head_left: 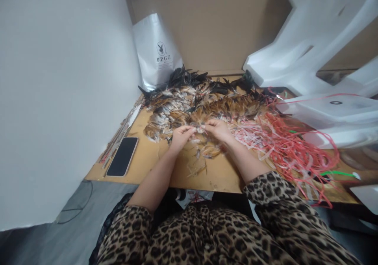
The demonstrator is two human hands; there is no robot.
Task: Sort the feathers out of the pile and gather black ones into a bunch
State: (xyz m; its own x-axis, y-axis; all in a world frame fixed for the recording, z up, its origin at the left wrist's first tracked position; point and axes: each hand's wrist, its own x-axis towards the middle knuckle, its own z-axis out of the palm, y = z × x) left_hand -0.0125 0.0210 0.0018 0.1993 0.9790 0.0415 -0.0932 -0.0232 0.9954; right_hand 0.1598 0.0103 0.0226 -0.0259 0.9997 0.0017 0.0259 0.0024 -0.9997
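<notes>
My left hand (pixel 181 136) and my right hand (pixel 219 130) meet over the middle of the table, thumbs and fingers pinched. Between them is a small bunch of brown feathers (pixel 199 117), its fluffy pale base at my fingertips. What exactly each fingertip grips is too small to make out clearly. Behind them spreads a heap of brown and white feathers (pixel 177 104), with long black feathers (pixel 189 77) along its back. A few loose brown feathers (pixel 211 151) lie in front of my hands.
A tangle of red and pale strips (pixel 291 149) covers the right side of the table (pixel 180 175). A phone (pixel 122 156) and thin sticks (pixel 117 138) lie left. A silvery bag (pixel 158 56) stands behind; white plastic pieces (pixel 321 52) lean at right. A white wall (pixel 62 84) borders the left.
</notes>
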